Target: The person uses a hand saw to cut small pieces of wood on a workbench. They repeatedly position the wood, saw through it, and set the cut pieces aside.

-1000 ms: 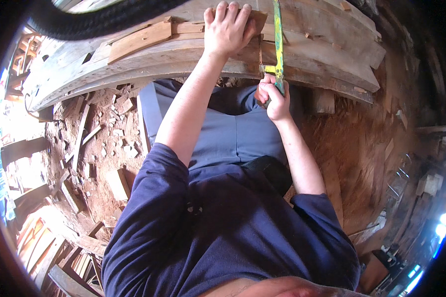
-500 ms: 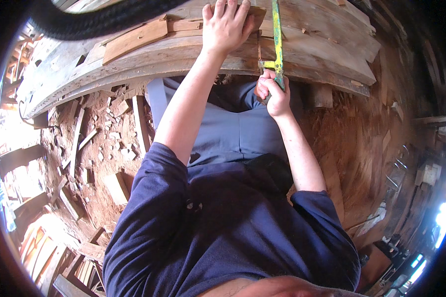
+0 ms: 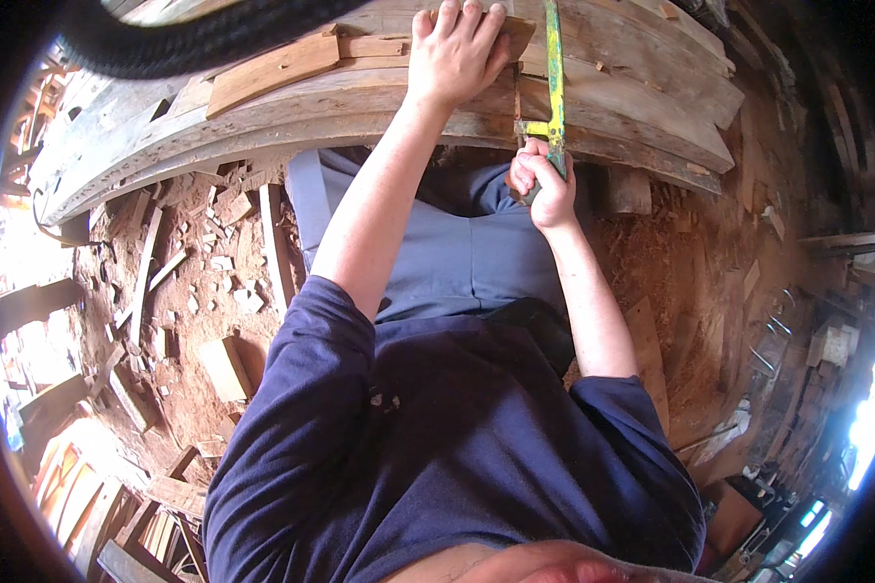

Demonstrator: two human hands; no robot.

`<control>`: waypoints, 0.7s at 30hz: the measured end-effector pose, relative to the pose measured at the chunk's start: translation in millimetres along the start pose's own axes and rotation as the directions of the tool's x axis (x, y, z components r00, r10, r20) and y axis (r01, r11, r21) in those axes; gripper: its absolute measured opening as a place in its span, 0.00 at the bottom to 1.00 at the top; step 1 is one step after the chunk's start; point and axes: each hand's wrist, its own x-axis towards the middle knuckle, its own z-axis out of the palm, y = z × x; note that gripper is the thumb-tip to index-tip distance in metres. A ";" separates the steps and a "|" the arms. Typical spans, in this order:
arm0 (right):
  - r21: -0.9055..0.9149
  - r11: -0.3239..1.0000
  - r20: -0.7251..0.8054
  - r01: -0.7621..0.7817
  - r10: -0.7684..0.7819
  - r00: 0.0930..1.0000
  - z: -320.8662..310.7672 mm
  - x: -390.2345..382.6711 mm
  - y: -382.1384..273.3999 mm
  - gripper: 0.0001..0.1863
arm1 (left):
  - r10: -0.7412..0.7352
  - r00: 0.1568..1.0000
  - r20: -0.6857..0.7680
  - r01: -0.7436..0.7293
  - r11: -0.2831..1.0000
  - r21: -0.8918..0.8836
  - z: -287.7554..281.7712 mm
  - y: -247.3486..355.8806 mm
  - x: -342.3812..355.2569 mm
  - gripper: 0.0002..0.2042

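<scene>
My left hand [image 3: 452, 58] presses on a small dark wooden board [image 3: 521, 37] atop the weathered plank bench [image 3: 117, 155], its fingers spread and slightly bent. My right hand [image 3: 546, 185] is wrapped round the handle of a yellow-green painted frame saw [image 3: 556, 78] at the bench's near edge. The saw's thin blade [image 3: 517, 99] runs beside that board, close to my left thumb; whether it is in a cut I cannot tell. A pale wooden board [image 3: 267, 68] lies farther left on the bench.
My legs [image 3: 428, 243] are under the bench edge. Offcuts and strips [image 3: 228, 369] litter the dirt floor [image 3: 190, 340] at left, with stacked timber [image 3: 87, 486] lower left. Lumber and metal bits [image 3: 778, 340] lie at right. A thick dark braided hose [image 3: 194, 39] crosses the upper left.
My right hand and the saw have shifted slightly, ending a little higher and to the right in the picture. My left hand stays on the board, slightly farther right in view.
</scene>
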 end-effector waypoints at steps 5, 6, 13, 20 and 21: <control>0.043 0.999 0.004 -0.006 0.006 1.000 -3.9 1.2 2.0 0.13 | -0.007 1.000 -0.017 0.007 1.000 -0.011 0.3 0.5 1.5 0.24; 0.053 0.999 0.015 -0.010 0.009 1.000 -4.5 1.5 2.2 0.13 | -0.008 1.000 -0.017 0.008 1.000 -0.014 0.6 0.2 2.0 0.24; 0.093 0.996 -0.050 -0.014 0.019 0.999 -0.6 -2.0 -10.6 0.12 | 0.010 1.000 -0.029 -0.010 1.000 0.001 -2.1 -2.4 2.2 0.23; -0.016 1.000 -0.093 0.016 -0.018 0.996 6.1 2.3 -43.5 0.12 | 0.022 0.996 -0.092 -0.014 0.996 0.084 7.6 -1.9 -1.9 0.22; -0.017 1.000 -0.077 0.024 -0.025 0.997 7.7 6.0 -46.2 0.11 | 0.025 0.993 -0.113 -0.010 0.992 0.126 9.9 -1.9 -1.9 0.22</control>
